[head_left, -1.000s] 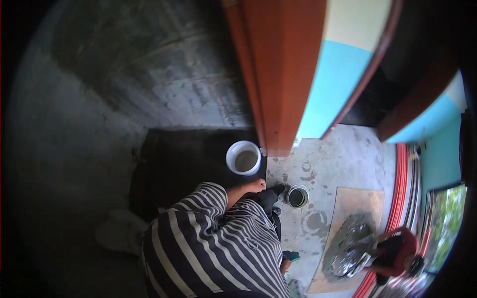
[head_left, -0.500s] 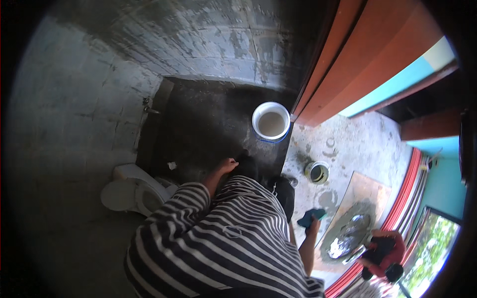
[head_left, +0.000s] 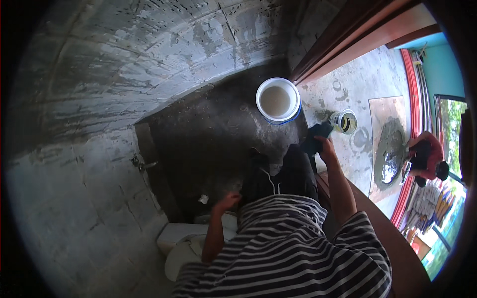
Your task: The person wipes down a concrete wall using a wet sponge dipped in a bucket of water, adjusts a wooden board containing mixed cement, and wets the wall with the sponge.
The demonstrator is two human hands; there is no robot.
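Two hands: well apart from each other, both bare.
Right hand (head_left: 326, 145): at three o'clock, fingers closed on a dark green item (head_left: 314, 138), perhaps cloth or glove, beside the trousers (head_left: 303, 171).
Left hand (head_left: 228, 201): at six o'clock, near the thigh, seemingly bearing nothing; too blurred to tell how far its fingers curl.
Wall (head_left: 174, 59): ten to twelve o'clock, patchy dark and pale; judging by that, some of it looks worked and the rest unfinished.
Mortar (head_left: 383, 149): three o'clock, apparently mixed, lying wet on a board (head_left: 385, 107) and seemingly unused in large part.
White bucket (head_left: 278, 82): one o'clock, holding cloudy liquid, close by the door frame (head_left: 357, 42) and narrowing the way through.
Small can (head_left: 336, 119): between two and three o'clock, just beyond the green item; touching or not, I cannot tell.
Co-worker (head_left: 431, 151): three o'clock, bent beside the mortar.
Toilet (head_left: 179, 232): seven o'clock, crowding the left arm.
Tap (head_left: 144, 166): nine o'clock, low down.
White scrap (head_left: 203, 199): seven o'clock, on the dark floor (head_left: 198, 129).
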